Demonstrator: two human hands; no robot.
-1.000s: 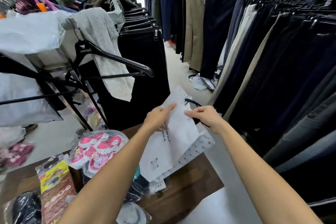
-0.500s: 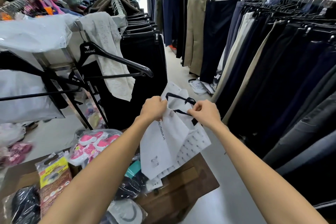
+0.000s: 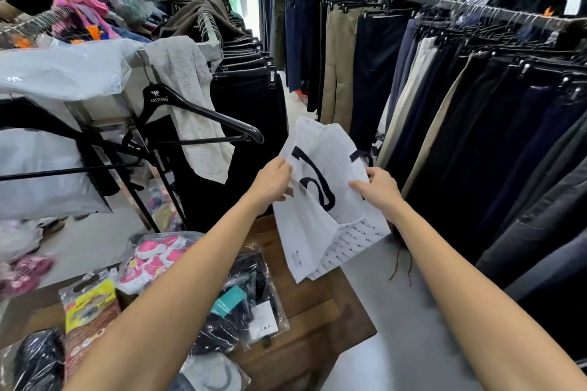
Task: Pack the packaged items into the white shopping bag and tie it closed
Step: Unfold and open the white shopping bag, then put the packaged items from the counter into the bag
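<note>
The person holds the white fabric shopping bag with dark handles and small printed lettering (image 3: 320,219) up in the air over the far corner of the brown wooden desk (image 3: 314,311). The left hand (image 3: 273,182) pinches the bag's near-left rim, fingers closed on the cloth. The right hand (image 3: 379,190) grips the opposite rim, fingers likewise closed on it. The two hands are drawn apart, apparently to spread the mouth for loading. The bag looks limp and creased, its mouth partly open, dark strap loops lying against the inner panel; it appears empty, though its bottom cannot be seen inside. The goods wait on the desk below: a clear packet of pink and white items (image 3: 152,255), a yellow and red carded pack (image 3: 90,305), and a clear packet of dark folded cloth with a teal label (image 3: 241,305). Packing is judged not yet begun.
</note>
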